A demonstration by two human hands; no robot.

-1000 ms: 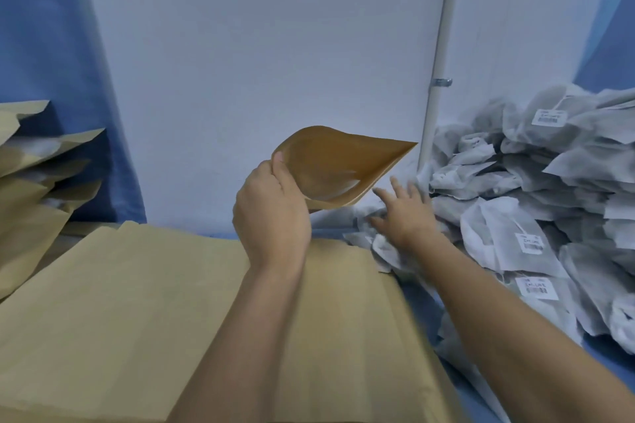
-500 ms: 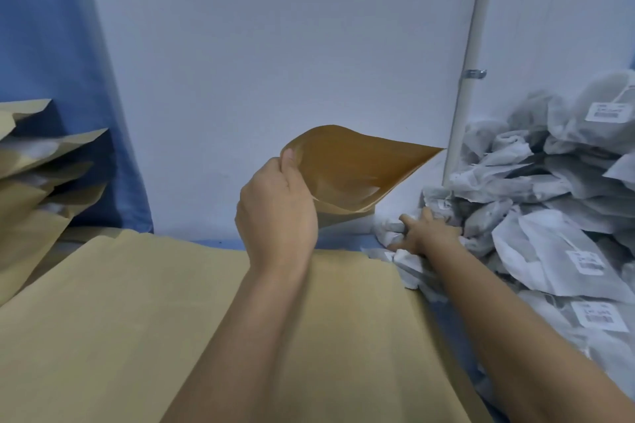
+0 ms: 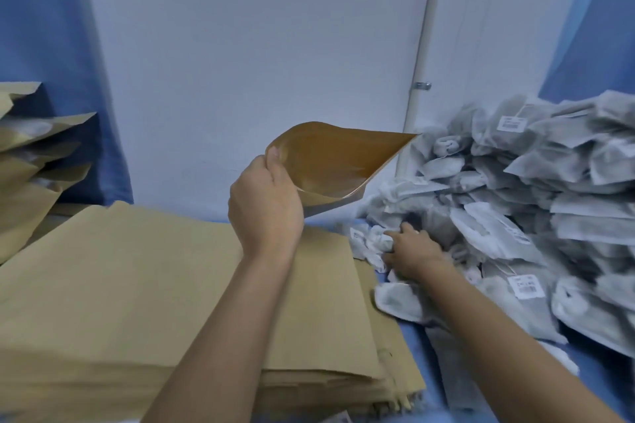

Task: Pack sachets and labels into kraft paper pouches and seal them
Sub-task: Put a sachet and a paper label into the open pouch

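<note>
Pouch [image 3: 330, 161]: I log it aloft, mouth gaping, left hand [image 3: 266, 206] gripping its left rim, long axis running right toward the sachet heap [image 3: 515, 199]; right hand [image 3: 412, 251], below and right of the mouth, curls round one sachet [image 3: 374, 239], which I judge must travel up and left.

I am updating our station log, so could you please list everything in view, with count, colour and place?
open kraft pouch: one, brown, held up at centre
flat pouch stack: one stack, tan, front left
other pouches: several, tan, stacked at far left
sachet pile: many, grey-white, right side
barcode labels: a few visible, white, on sachets in the pile
pipe: one, white, upright against the wall
curtains: blue, at both edges
left hand: grips the open kraft pouch's edge
right hand: grips one sachet at the pile's near edge
</note>
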